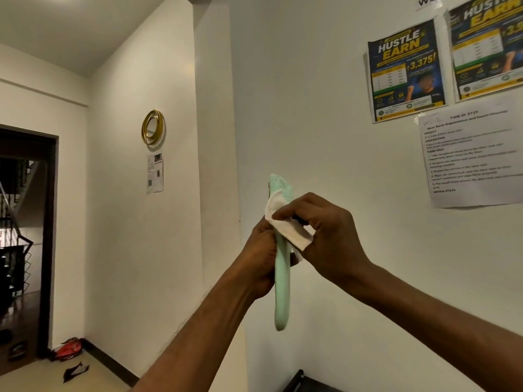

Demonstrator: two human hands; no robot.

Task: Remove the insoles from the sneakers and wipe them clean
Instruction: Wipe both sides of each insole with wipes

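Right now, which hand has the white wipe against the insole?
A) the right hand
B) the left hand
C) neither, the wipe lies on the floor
A: the right hand pinches the white wipe against the green insole, which the left hand grips around its middle and holds upright.

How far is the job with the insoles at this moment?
Done: one mint-green insole is out of its sneaker. In hand: the left hand grips it upright while the right hand presses a white wipe on its upper part. Left: finishing this cleaning; no sneaker or second insole shows here, so the rest cannot be judged.
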